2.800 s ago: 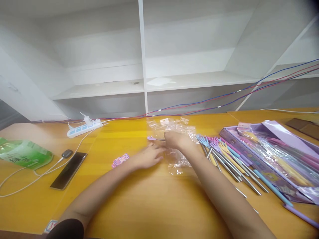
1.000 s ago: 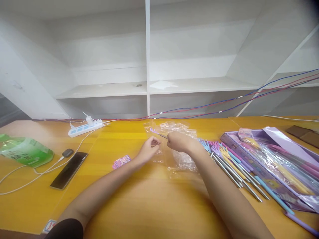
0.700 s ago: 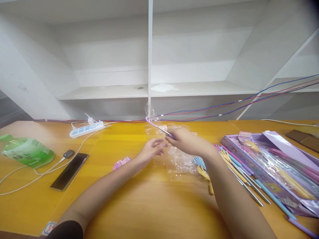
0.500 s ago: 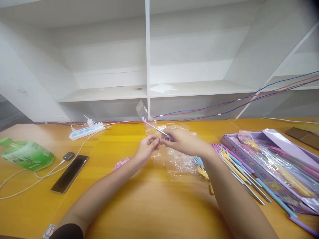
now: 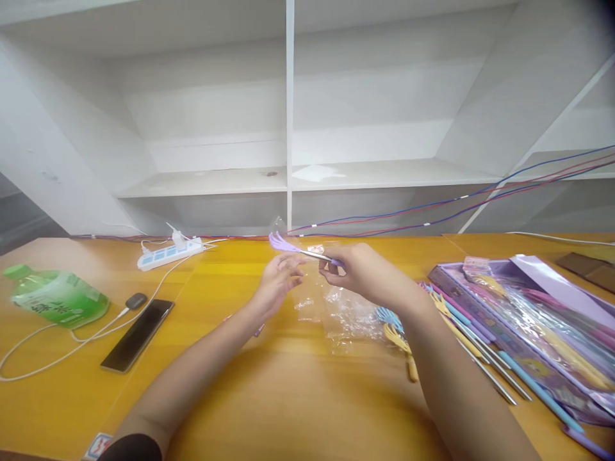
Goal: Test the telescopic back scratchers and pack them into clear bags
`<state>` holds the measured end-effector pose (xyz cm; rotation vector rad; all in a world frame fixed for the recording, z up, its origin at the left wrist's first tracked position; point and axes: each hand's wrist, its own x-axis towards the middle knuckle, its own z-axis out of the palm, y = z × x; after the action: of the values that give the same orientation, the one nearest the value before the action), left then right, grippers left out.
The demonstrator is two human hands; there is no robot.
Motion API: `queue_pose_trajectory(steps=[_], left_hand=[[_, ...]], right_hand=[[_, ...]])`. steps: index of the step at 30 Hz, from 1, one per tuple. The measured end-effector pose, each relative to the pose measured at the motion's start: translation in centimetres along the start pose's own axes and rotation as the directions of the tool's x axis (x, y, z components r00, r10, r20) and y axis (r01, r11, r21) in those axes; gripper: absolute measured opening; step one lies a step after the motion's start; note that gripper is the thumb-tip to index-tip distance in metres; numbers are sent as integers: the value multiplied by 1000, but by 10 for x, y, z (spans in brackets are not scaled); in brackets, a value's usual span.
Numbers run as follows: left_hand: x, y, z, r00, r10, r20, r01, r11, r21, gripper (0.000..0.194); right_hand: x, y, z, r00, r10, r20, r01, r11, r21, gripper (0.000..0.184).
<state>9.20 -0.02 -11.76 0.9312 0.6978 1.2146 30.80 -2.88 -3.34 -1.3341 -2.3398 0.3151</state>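
Observation:
A back scratcher (image 5: 314, 255) with a purple claw head and a thin metal rod is in my right hand (image 5: 360, 272), whose fingers are closed round its purple handle end. The claw points left, above my left hand (image 5: 281, 282). That hand has its fingers apart and lies just under the rod; whether they touch is unclear. Clear plastic bags (image 5: 353, 314) lie crumpled on the table below my right hand. Beside my right forearm are a blue claw head (image 5: 387, 315) and a yellow back scratcher (image 5: 401, 342), partly hidden by the arm.
At the right, a purple box (image 5: 519, 346) holds wrapped back scratchers, with several loose ones (image 5: 480, 349) alongside. On the left are a green bottle (image 5: 60, 298), a phone (image 5: 138, 336) and a power strip (image 5: 170, 253). White shelving (image 5: 216, 182) and cables stand behind.
The back scratcher has turned so its claw faces are visible and its rod lies flatter. My left hand's fingers have spread from a pinch. A clear bag behind the claw shows lower.

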Motion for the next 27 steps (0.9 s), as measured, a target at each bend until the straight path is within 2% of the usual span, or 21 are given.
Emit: queue_pose_trajectory(steps=[2, 4, 7, 9, 12, 16, 21, 24, 27], left_hand=[[-1, 1, 0, 994, -89, 63, 91, 995, -43, 51], [-2, 2, 1, 982, -136, 129, 144, 988, -56, 47], [-3, 7, 4, 976, -124, 181, 136, 989, -56, 38], [-2, 11, 6, 982, -88, 170, 97, 994, -48, 36], [-1, 15, 6, 988, -49, 146, 57, 997, -50, 43], [-1, 14, 1, 986, -8, 169, 16, 999, -44, 43], [-4, 6, 1, 969, -65, 237, 44, 995, 90, 41], [-4, 2, 2, 974, -69, 217, 35, 987, 155, 36], [-5, -2, 1, 971, -135, 198, 108, 984, 143, 32]], right_hand=[[0, -3, 6, 996, -64, -66, 59, 996, -67, 13], [0, -6, 12, 985, -153, -86, 144, 985, -99, 15], [-1, -11, 15, 973, -221, -62, 217, 974, -72, 18], [-3, -14, 12, 976, -214, -49, 212, 976, -40, 24], [-5, -15, 3, 986, -169, -4, 169, 986, 18, 32], [-4, -13, -2, 992, -112, 57, 111, 993, 30, 40], [-2, -13, 3, 995, -81, 58, 80, 997, 15, 38], [-1, -16, 6, 995, -77, 58, 76, 997, 10, 40], [-1, -15, 12, 996, -56, 73, 59, 998, -28, 48]])
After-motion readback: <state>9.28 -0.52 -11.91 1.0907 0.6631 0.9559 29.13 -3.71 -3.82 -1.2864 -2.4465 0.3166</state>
